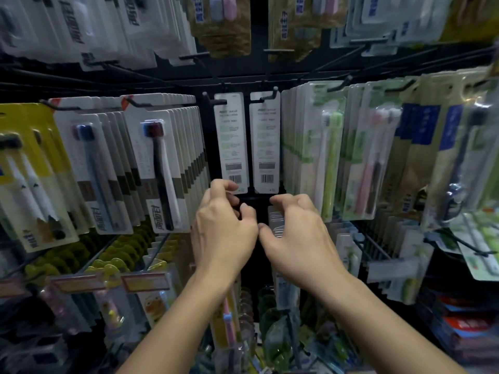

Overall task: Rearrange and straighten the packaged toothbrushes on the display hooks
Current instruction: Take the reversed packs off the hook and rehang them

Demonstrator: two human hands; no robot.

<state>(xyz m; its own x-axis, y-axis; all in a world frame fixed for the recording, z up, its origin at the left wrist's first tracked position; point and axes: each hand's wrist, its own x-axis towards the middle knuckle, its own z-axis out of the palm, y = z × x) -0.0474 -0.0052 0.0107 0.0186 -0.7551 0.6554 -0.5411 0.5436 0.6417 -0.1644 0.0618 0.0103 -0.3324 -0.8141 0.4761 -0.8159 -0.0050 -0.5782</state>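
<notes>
far left, the yellow-backed packs point(29, 168) and the white toothbrush packs point(159, 168) hang in tight rows on their hooks. the left hand point(221, 228) reaches up with its fingers curled narrow just at the bottom edge of the left back-facing pack point(231, 141); whether they actually pinch it i cannot tell. beside it the right back-facing pack point(266, 141) hangs alone on its own hook. the right hand point(297, 233) sits below, fingers loosely bent around empty air in front of a ridged pack top point(276, 221). to do this well, i judge each card should be taken by its lower corner, turned face-out and kept square to the hook. room is narrow: the green toothbrush packs point(321, 157) crowd the right edge, so wrists should stay inside the dark central gap.
</notes>
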